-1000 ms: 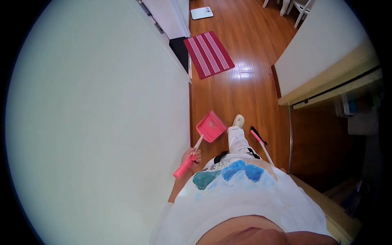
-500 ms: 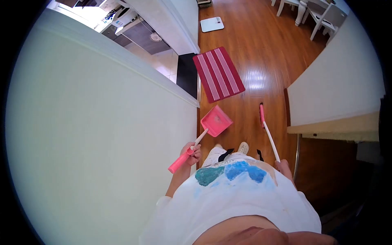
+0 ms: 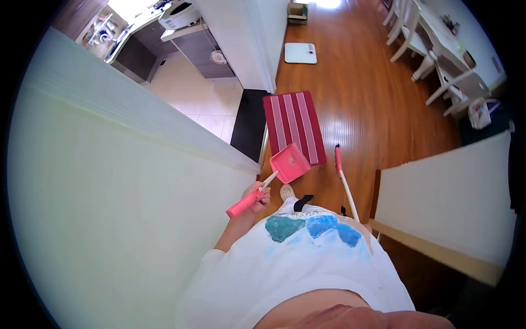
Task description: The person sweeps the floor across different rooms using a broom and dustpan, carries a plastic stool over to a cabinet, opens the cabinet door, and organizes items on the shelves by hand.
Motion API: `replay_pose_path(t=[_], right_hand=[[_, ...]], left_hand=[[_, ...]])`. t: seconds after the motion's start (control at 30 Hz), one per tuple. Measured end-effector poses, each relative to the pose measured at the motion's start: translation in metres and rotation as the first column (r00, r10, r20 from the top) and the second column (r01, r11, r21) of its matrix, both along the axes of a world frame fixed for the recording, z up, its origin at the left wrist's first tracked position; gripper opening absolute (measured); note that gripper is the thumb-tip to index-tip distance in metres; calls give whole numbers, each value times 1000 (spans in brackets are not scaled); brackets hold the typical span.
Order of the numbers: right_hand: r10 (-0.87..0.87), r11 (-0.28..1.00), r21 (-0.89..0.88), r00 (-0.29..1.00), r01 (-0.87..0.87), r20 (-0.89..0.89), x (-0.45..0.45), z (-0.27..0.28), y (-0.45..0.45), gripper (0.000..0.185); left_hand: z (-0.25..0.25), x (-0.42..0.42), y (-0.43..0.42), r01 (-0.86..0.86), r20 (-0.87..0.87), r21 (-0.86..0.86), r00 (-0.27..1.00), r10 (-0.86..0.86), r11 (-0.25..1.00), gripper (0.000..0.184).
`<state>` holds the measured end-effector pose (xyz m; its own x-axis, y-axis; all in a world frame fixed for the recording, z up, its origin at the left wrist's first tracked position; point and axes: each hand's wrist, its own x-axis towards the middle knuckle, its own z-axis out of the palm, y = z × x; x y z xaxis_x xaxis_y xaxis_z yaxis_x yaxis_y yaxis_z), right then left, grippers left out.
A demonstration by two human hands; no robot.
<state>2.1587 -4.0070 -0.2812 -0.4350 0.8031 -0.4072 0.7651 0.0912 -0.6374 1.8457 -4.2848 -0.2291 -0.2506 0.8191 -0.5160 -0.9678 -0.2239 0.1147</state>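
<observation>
My left hand [image 3: 259,198] is closed around the handle of a pink dustpan [image 3: 286,171]. Some greyish debris shows inside the pan, whose far edge overlaps the striped mat in view; I cannot tell whether it touches it. A broom [image 3: 347,192] with a white stick and a pink head with dark bristles slants forward on my right, its head near the wooden floor. At the stick's near end, my right hand [image 3: 365,225] grips it, largely hidden beside my white shirt.
A red mat [image 3: 293,122] with pale stripes lies ahead on the wooden floor [image 3: 356,82]. Beyond it are a white scale [image 3: 300,53] and a box [image 3: 297,13]. White chairs [image 3: 410,41] line the right. Walls flank me; a kitchen doorway with a black threshold [image 3: 250,123] opens left.
I have moved forward, so the mat, doorway and chairs sit nearer. The dustpan now overlaps the mat's near edge in view. The broom has shifted left, and my right hand is more hidden.
</observation>
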Motion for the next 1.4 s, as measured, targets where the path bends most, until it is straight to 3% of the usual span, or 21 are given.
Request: replay_pose_path(t=[0.17,0.2,0.3,0.4,0.43,0.57,0.63,0.7,0.87,0.9,0.97,1.07,1.2,1.33,1.4], right_hand=[[75,997,4,996,-75,40,-7,-20,25,25],[121,992,32,991,-123,65,-22,-10,47,26],[188,979,64,978,-194,96,-63,-25,74,27],[325,935,87,928,-344,180,-83,-76,115,26],[362,920,77,909,-384,204,-112,-38,120,26],[482,846,144,852,-513,205,-187,-52,155,25],[536,802,188,822,-567,191,-219,-54,152,25],[588,759,222,791,-612,170,-251,-46,141,24],[696,610,389,702,-690,153,-300,-46,63,23],[726,631,275,677,-725,120,-315,-19,92,23],[756,655,-29,655,-755,12,-338,11,113,21],[811,558,31,553,-829,193,-358,-1,101,28],[881,369,190,408,-910,239,-382,-46,128,23],[892,407,115,421,-906,161,-438,-33,116,24],[886,418,37,417,-908,203,-471,-7,103,26]], left_hand=[[0,-13,-4,40,-18,110,999,-38,993,19],[-8,-16,14,-29,55,213,998,17,977,19],[-26,-42,34,-89,28,218,996,85,972,19],[-83,-33,51,-152,5,230,988,155,961,20],[-47,-58,43,-194,56,216,981,186,957,20],[-75,-77,44,-328,87,329,944,317,885,19],[-98,-80,26,-414,118,308,910,397,857,17],[-90,-94,9,-407,190,312,912,363,858,15],[-114,-96,-77,-570,174,261,822,543,779,14],[-70,-97,-10,-620,133,178,785,606,764,14],[-67,-93,-17,-666,165,208,745,646,716,14],[-79,-101,-35,-771,180,141,636,750,620,28],[-76,-116,-32,-830,211,32,551,807,557,26],[-102,-179,-46,-810,331,167,584,741,563,14],[-87,-200,-43,-780,347,202,623,702,592,19]])
